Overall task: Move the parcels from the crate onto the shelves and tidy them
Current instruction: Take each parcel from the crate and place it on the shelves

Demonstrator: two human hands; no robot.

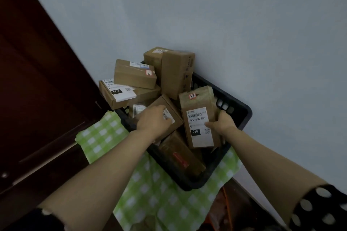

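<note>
A black plastic crate (pixel 242 112) heaped with several brown cardboard parcels stands against the wall. My left hand (pixel 153 120) lies over a small brown parcel (pixel 172 110) in the middle of the heap, fingers curled on its top. My right hand (pixel 222 121) grips the right edge of an upright parcel (pixel 199 118) with a white "060" label, thumb on the label. A flat box with a white label (pixel 120 92) sticks out at the left, with a brown box (pixel 135 74) on top. A tall box (pixel 177 73) stands at the back.
The crate sits on a green-and-white checked cloth (pixel 150 193). A dark brown wooden door or cabinet (pixel 37 80) fills the left side. A pale blue wall (pixel 244 24) rises behind the crate. No shelves are in view.
</note>
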